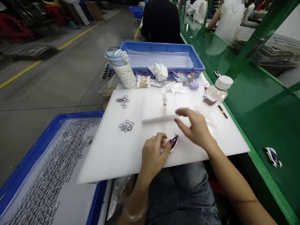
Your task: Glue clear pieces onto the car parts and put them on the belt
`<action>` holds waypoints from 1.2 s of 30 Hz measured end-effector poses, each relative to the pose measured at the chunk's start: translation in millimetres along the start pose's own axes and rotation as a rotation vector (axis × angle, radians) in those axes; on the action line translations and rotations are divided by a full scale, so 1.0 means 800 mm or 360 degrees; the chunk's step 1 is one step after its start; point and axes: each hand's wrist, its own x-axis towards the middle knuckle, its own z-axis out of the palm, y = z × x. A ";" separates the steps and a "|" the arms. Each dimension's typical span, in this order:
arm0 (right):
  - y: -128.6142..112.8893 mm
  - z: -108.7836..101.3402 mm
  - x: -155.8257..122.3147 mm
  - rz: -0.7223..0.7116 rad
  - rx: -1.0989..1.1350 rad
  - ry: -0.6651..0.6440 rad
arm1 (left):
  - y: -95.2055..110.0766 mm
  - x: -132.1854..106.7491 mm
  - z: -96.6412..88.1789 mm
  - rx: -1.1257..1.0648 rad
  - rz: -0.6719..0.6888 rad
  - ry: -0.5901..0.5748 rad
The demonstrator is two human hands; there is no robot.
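Note:
My left hand (153, 154) rests on the white foam board (103, 153), fingers curled. Its thumb and fingertips grip the near left side of a small black-and-white toy car (174, 142). My right hand (195, 128) hovers above and to the right of the car, its thumb and index finger apart and nothing visible between them. Two small piles of thin dark rings, a far pile (123, 100) and a near pile (126, 126), lie left of my hands. Just beyond them, a raised white foam block (152, 107) carries a small clear piece (165, 100).
A blue bin (197, 59), a dotted bottle (123, 70), cotton swabs (143, 82) and crumpled tissue (160, 72) line the back. A clear jar (214, 93) stands right. Another toy car (273, 157) sits on the green conveyor (260, 125). A ring-filled tray (56, 120) lies left.

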 end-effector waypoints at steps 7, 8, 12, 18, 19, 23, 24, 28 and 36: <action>0.011 0.013 0.092 0.0446 -0.0228 -0.0398 | 0.004 0.006 -0.009 -0.0144 0.0319 -0.0490; 0.014 0.014 0.098 0.0510 -0.0225 -0.0387 | 0.003 0.007 -0.008 -0.0078 0.0346 -0.0484; 0.021 0.000 0.093 0.0627 0.0357 -0.0301 | 0.000 0.007 -0.003 0.0029 0.0381 -0.0532; 0.011 0.002 0.013 0.0372 0.1280 -0.0283 | -0.001 0.004 0.000 -0.0126 0.0350 -0.0353; 0.010 0.007 0.000 0.0468 0.1377 -0.0257 | -0.001 0.004 0.001 -0.0163 0.0333 -0.0327; -0.004 0.014 -0.026 0.0604 0.1593 -0.0094 | 0.001 0.004 0.002 -0.0310 0.0206 -0.0199; -0.012 0.012 -0.028 0.0547 0.1694 -0.0020 | 0.001 0.004 0.001 -0.0345 0.0171 -0.0165; -0.052 0.005 -0.026 0.0378 0.1935 0.0264 | 0.002 0.004 -0.001 -0.0445 0.0096 -0.0107; -0.071 0.014 -0.027 0.0494 0.2017 0.0426 | 0.004 0.005 -0.003 -0.0483 0.0050 -0.0074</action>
